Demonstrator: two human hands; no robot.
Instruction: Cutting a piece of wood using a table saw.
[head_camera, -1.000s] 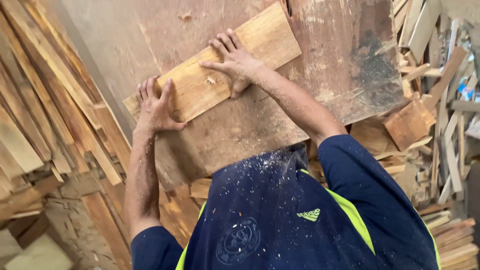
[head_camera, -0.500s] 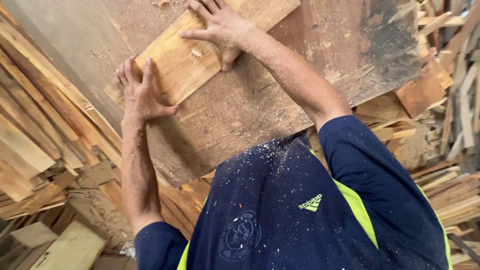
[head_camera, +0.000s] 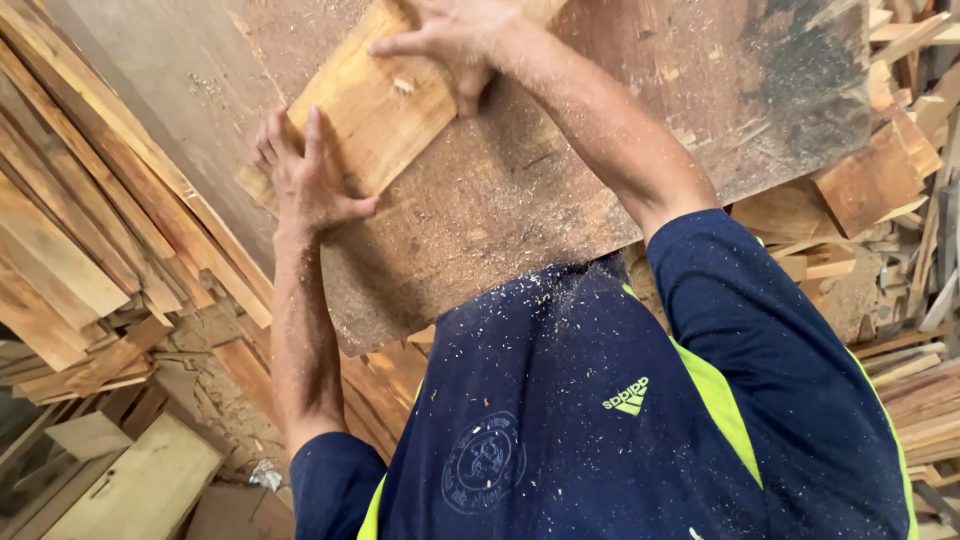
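Now higher in view, left hand and right hand flat, grip open, on plank, worktop beneath

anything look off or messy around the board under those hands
Sawdust is scattered over the worn table top and the dark blue shirt. Offcuts lie heaped at the right. Both the left hand and the right hand press flat on the plank.

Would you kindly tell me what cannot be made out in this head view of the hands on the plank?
- Far end of the plank: cut off by the top edge.
- Right hand: fingertips cut off by the top edge.
- Table near edge: hidden behind the shirt.
- Plank beneath the left hand: covered by the palm.
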